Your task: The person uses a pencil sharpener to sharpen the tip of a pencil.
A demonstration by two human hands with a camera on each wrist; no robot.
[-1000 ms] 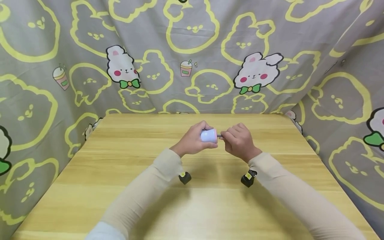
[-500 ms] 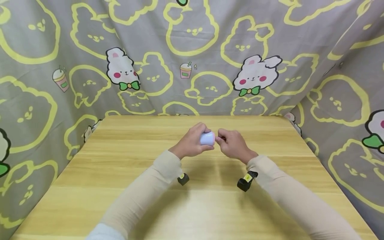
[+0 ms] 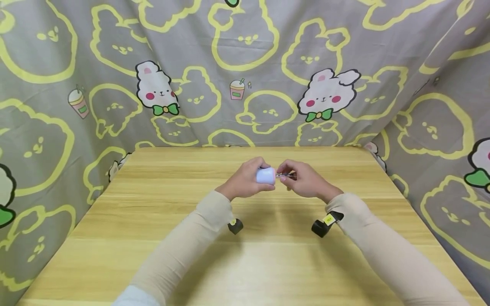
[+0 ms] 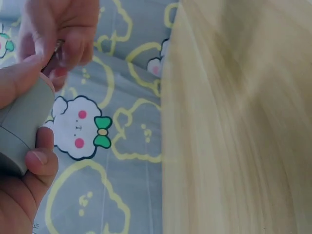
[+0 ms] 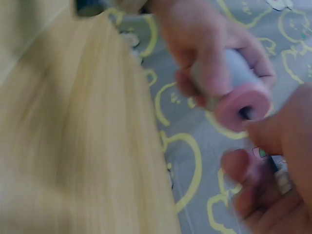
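Note:
My left hand (image 3: 245, 180) grips a light blue cylinder, a pencil sharpener (image 3: 265, 175) by its look, holding it on its side above the table. Its pink end (image 5: 230, 111) has a round hole and faces my right hand (image 3: 308, 182). A thin dark stick like a pencil (image 3: 287, 174) runs from that hole into my right hand, whose thumb and fingers are curled loosely about it. In the left wrist view, thumb and fingers wrap the sharpener (image 4: 24, 119) from both sides. The pencil's far end is partly hidden by my right fingers.
Beneath both hands is a wood-grain table (image 3: 172, 170). A grey curtain (image 3: 260, 55) with yellow outlines and white rabbits hangs behind it and along both sides. Black wrist cameras (image 3: 321, 228) hang under my sleeves.
My right hand has turned from a closed fist through a tight pinch by the pink end to a looser hold, showing more of the pencil. My left hand and the sharpener stay nearly in place.

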